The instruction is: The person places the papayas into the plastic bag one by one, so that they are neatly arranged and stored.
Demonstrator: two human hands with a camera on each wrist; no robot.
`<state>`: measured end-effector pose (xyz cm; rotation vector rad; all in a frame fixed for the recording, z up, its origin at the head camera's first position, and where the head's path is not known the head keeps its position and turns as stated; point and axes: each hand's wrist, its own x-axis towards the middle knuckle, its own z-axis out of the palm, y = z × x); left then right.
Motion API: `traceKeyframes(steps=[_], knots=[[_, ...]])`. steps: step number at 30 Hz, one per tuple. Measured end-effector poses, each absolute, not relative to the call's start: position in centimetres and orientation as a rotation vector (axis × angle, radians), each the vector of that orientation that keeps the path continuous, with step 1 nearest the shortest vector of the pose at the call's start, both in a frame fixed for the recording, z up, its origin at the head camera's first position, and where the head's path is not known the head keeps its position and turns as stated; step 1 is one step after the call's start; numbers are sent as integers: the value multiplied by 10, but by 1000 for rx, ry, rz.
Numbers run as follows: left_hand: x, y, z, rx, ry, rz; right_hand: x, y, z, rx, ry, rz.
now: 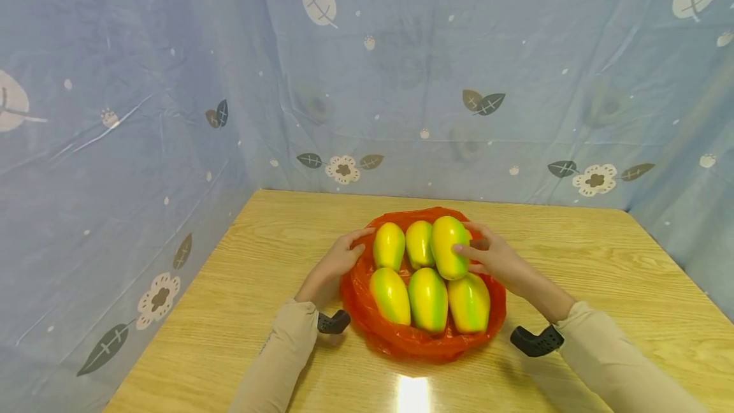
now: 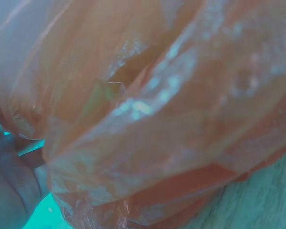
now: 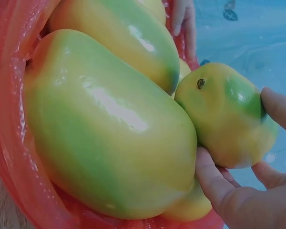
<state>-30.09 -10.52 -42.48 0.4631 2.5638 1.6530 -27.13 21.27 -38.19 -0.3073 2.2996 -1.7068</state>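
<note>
An orange plastic bag [image 1: 367,311] is lying opened out near the middle of the wooden counter [image 1: 602,260], a little closer to its near edge than its far one, and it is holding six yellow-green mangoes in two rows of three. The right hand [image 1: 496,259] is gripping the far-right mango [image 1: 450,246], with the thumb curled over one side and the fingers wrapping the other; in the right wrist view this mango [image 3: 226,114] is sitting tilted against its neighbours, touching the big near-right mango [image 3: 109,124] beside it. The left hand [image 1: 339,260] is resting at the bag's left rim, its fingers stretched toward the far-left mango [image 1: 388,245], fingertips on or just beside it; whether they are pinching the plastic I cannot tell. The left wrist view is showing only crinkled orange bag [image 2: 157,119] up close, with part of the hand at the lower left. The far-middle mango [image 1: 420,244] is standing between the two outer ones, and the near row [image 1: 427,298] is lying side by side, touching. Blue flowered sheeting [image 1: 172,113] is hanging round the counter's far and left edges.
</note>
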Motion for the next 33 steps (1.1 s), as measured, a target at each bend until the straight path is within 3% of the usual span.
traceKeyframes(steps=[33], knots=[[-300, -105, -424, 509, 2595, 1616, -273, 212, -383, -308, 2254, -1662]])
